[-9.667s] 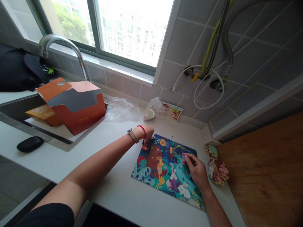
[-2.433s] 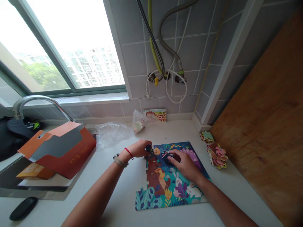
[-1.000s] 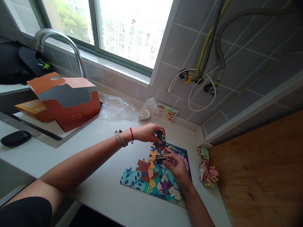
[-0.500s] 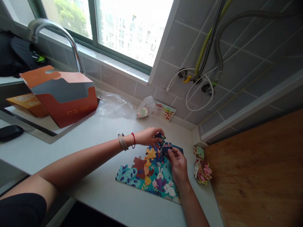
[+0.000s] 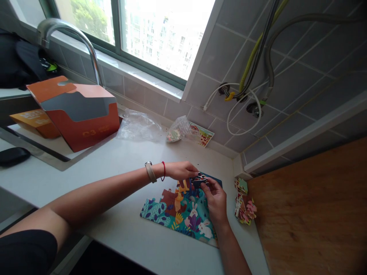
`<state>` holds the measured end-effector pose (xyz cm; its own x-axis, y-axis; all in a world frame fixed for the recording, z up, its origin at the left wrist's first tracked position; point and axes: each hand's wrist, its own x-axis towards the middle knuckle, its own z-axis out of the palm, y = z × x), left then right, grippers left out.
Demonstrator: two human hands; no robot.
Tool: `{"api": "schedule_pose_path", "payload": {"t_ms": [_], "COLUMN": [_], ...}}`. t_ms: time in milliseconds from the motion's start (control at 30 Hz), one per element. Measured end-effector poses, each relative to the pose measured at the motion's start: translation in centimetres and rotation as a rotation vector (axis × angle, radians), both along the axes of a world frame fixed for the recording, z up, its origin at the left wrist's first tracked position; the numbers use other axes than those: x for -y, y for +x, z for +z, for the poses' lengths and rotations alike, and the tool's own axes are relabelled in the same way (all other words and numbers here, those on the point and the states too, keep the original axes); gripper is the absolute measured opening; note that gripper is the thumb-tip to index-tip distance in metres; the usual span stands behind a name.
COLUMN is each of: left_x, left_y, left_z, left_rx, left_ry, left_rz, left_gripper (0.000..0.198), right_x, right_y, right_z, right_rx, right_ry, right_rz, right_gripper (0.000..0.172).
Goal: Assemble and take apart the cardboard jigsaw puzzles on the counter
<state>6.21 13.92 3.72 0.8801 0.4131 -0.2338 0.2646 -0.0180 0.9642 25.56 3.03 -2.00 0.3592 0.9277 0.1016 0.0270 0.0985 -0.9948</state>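
Observation:
A partly joined jigsaw puzzle (image 5: 172, 214) lies on the counter, with rabbits and plants on a teal ground. Over its upper part, my right hand (image 5: 215, 196) grips a small stack of dark jigsaw pieces (image 5: 200, 181) between thumb and fingers. My left hand (image 5: 181, 170), reaching in from the left with a watch and a red cord at the wrist, has its fingertips closed at the left end of that stack. The fingers partly cover the pieces and the puzzle beneath.
Loose jigsaw pieces (image 5: 245, 206) are heaped to the right, beside a wooden board (image 5: 309, 206). Behind are a clear bag of pieces (image 5: 176, 131), a picture card (image 5: 203, 133) and a crumpled plastic bag (image 5: 139, 126). An orange box (image 5: 91, 131) stands left, near a faucet (image 5: 86, 44).
My left hand has lowered the dark jigsaw piece it held apart and brought it against the stack in my right hand. My right hand has hardly moved. The view has shifted slightly.

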Motion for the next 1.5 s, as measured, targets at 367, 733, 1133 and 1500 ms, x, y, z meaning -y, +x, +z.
{"api": "schedule_pose_path", "payload": {"t_ms": [367,733,1133,1500], "left_x": [-1.1,0.2,0.1,2.4], "left_y": [-0.2,-0.4,-0.2,1.3], "left_z": [0.0,-1.6,0.4,-0.2], "left_rx": [-0.054,-0.45,0.069,0.277], "left_ry": [0.153,0.812,0.919,0.812], "left_rz": [0.176,-0.003,0.424,0.36], "left_gripper": [0.043,0.047,0.026,0.03], "right_x": [0.1,-0.2,0.5,0.6], "right_y": [1.0,1.3,0.7,0.5], "right_z": [0.7,0.6,1.5,1.7], "right_rx": [0.115,-0.22,-0.484,-0.604], "right_ry": [-0.043,-0.17,-0.156,-0.196], "right_rz": [0.004,-0.079,0.128,0.174], "right_gripper": [0.041,0.058,0.038,0.036]}}
